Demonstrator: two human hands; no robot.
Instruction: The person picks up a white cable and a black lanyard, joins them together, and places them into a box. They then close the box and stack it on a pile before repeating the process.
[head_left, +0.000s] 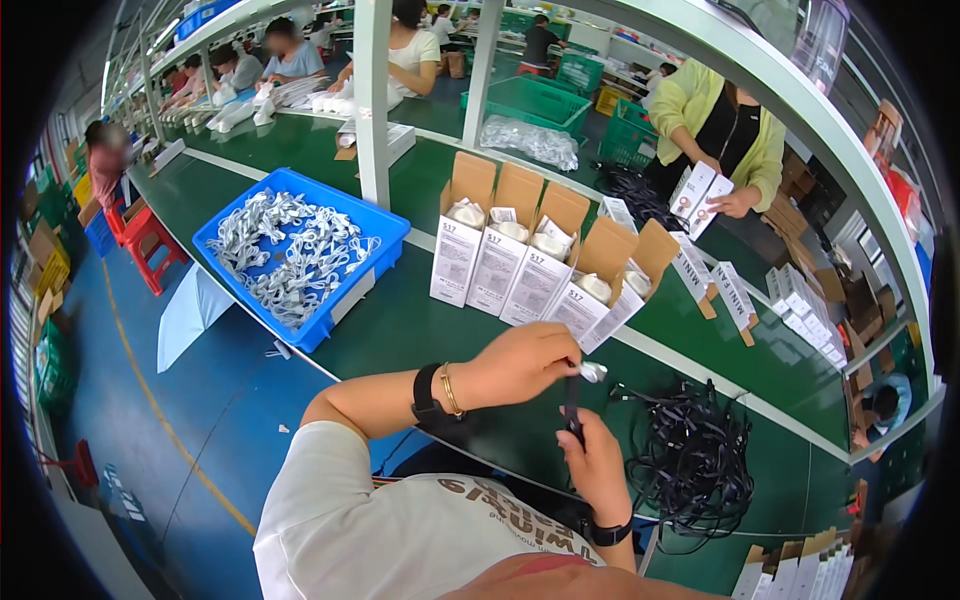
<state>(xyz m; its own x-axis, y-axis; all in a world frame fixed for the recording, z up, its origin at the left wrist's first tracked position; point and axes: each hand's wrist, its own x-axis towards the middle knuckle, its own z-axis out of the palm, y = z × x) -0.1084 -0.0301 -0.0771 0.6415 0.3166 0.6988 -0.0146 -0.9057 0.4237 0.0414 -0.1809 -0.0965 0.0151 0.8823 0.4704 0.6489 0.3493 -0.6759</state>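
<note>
Above the near edge of the green bench, my left hand (528, 358) is closed in a pinch on the upper end of a black strap (572, 398). A small whitish, shiny piece (593, 372) shows at its fingertips; I cannot make out its kind. My right hand (597, 462) grips the strap's lower part, just below the left. Close by on the right lies a tangled pile of black straps or cords (692, 455). Beyond my hands stand several open white boxes (520, 270) with brown flaps raised and white items inside.
A blue tray (385, 235) of bundled white cables (290, 255) sits at left. A metal post (373, 110) rises behind it. Across the bench, a person in a yellow jacket (765, 125) holds white boxes (697, 195). More boxes (805, 310) lie at right.
</note>
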